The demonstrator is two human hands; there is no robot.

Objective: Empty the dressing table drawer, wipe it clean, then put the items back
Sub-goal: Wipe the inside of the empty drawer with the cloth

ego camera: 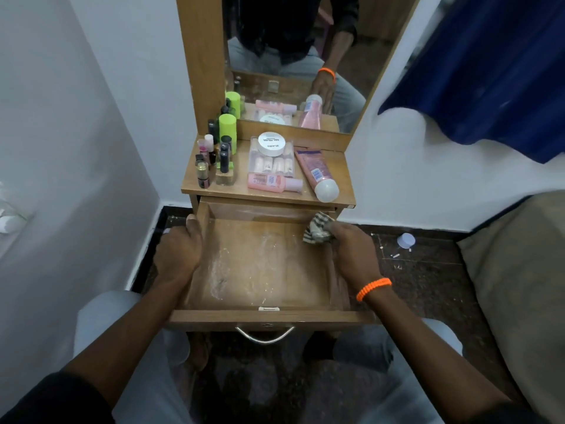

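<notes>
My right hand [351, 249] is clamped on a bunched striped cloth [318, 231], which sits against the far right corner of the drawer [260, 264]. An orange bracelet [373, 288] circles that wrist. My left hand [179, 250] grips the drawer's left side wall, thumb over the top edge and fingers down the outside.

The drawer stands pulled fully out toward me. Its wooden floor carries pale dusty streaks and specks and holds no items. A metal handle [265, 335] hangs from the front panel.

The drawer's contents lie on the bench [336, 166] above it:
- a pink tube [316, 174] with a white cap, lying diagonally at the right;
- a small pink bottle [273, 182] on its side near the front edge;
- a clear box [270, 162] of small bottles, with a round white jar [271, 144] on top;
- a cluster of nail polish bottles [211, 162] and a green canister [227, 131] at the left.

The mirror [305, 56] rises behind them. A small white cap [406, 240] lies on the dark floor at the right.
</notes>
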